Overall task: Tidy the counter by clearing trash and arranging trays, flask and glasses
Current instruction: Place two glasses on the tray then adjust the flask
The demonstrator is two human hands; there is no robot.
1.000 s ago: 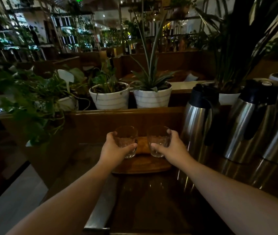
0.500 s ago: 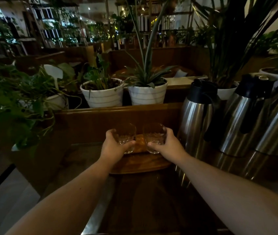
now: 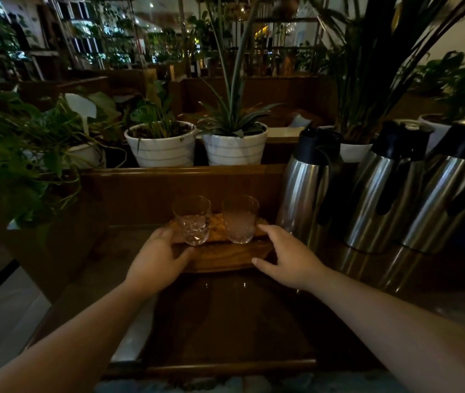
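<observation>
Two clear glasses stand upright side by side on an oval wooden tray (image 3: 225, 256) at the back of the dark counter: the left glass (image 3: 193, 222) and the right glass (image 3: 240, 219). My left hand (image 3: 154, 262) grips the tray's left end, thumb on its top. My right hand (image 3: 291, 259) holds the tray's right end, fingers along the rim and thumb at the front edge. Neither hand touches a glass. Three steel flasks with black tops stand to the right; the nearest flask (image 3: 305, 188) is close to my right hand.
The other two flasks (image 3: 381, 188) (image 3: 447, 194) stand further right. Behind the counter's raised wooden back are two white striped plant pots (image 3: 163, 146) (image 3: 235, 148) and leafy plants at left (image 3: 21, 154). The glossy counter top (image 3: 225, 321) stretches towards me.
Both hands have let go of the glasses, which now stand on the tray. The hands have dropped to the tray's left and right ends.
</observation>
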